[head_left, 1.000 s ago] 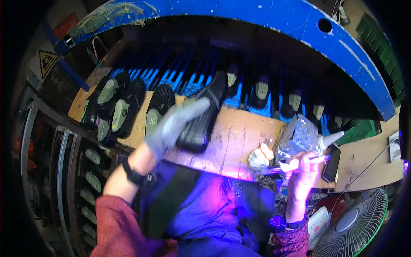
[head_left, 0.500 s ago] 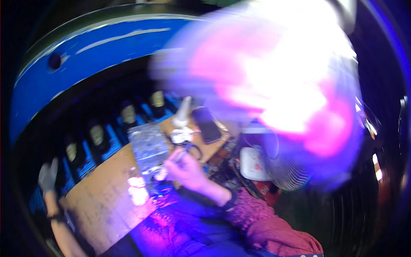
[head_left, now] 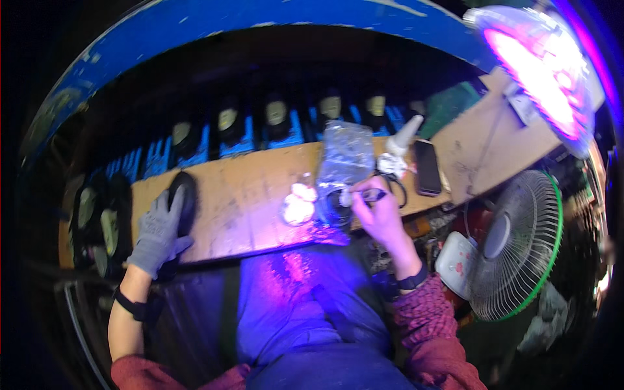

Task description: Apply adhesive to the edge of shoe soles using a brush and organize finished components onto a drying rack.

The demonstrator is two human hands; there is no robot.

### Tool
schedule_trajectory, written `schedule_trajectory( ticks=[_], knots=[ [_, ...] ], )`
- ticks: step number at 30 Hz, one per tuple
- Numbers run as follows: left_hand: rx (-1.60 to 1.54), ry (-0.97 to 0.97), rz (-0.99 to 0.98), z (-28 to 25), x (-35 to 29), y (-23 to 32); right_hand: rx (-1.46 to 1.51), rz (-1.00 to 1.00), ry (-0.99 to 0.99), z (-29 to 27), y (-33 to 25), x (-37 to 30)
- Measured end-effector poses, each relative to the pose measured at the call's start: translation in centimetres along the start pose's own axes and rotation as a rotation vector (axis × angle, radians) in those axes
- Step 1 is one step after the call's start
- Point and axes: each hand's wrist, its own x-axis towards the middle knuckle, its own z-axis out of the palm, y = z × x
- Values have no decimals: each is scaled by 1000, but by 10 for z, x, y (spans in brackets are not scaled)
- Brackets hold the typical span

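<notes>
My left hand [head_left: 156, 237], in a grey glove, grips a dark shoe [head_left: 186, 205] at the left end of the wooden board. Its fingers lie along the shoe's near-left side, and part of the shoe is hidden. My bare right hand [head_left: 383, 218] is closed in a pinch on a small dark tool [head_left: 372, 194] whose kind I cannot make out. That hand is just right of a clear plastic bag [head_left: 346, 153]. A white nozzle bottle [head_left: 405, 134] and a dark loop [head_left: 400, 190] are beside it. A brightly lit small bottle [head_left: 299, 205] stands between my hands.
Several shoes [head_left: 275, 113] sit on blue racks behind the wooden board [head_left: 240, 185]. More dark shoes [head_left: 109, 231] are at far left. A phone [head_left: 427, 168] lies right of the bottle. A fan [head_left: 520, 244], a white box [head_left: 455, 263] and a glowing lamp [head_left: 546, 78] occupy the right.
My left hand has come back from the racks at far left and now has a dark shoe on the board. The view has turned; my right hand remains beside the plastic bag.
</notes>
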Motion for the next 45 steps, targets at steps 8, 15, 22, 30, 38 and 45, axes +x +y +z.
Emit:
schedule_trajectory(
  ticks=[8, 15, 22, 30, 38, 45],
  knots=[
    [-85, -329, -233, -50, 17, 18, 53, -17, -120, -6, -1, -1],
    [-657, 539, -486, -41, -5, 52, 20, 7, -80, -3, 7, -14],
    [-746, 795, 212, 37, -48, 111, 551, 243, 312, 11, 5, -55],
    [-719, 642, 185, 43, -80, 133, 729, 435, -149, 108, -60, -6],
    [-784, 587, 213, 57, -82, 126, 555, 604, -330, 120, -78, 2],
    [-803, 566, 208, 57, -81, 125, 471, 487, -165, 163, -57, 40]
  ],
)
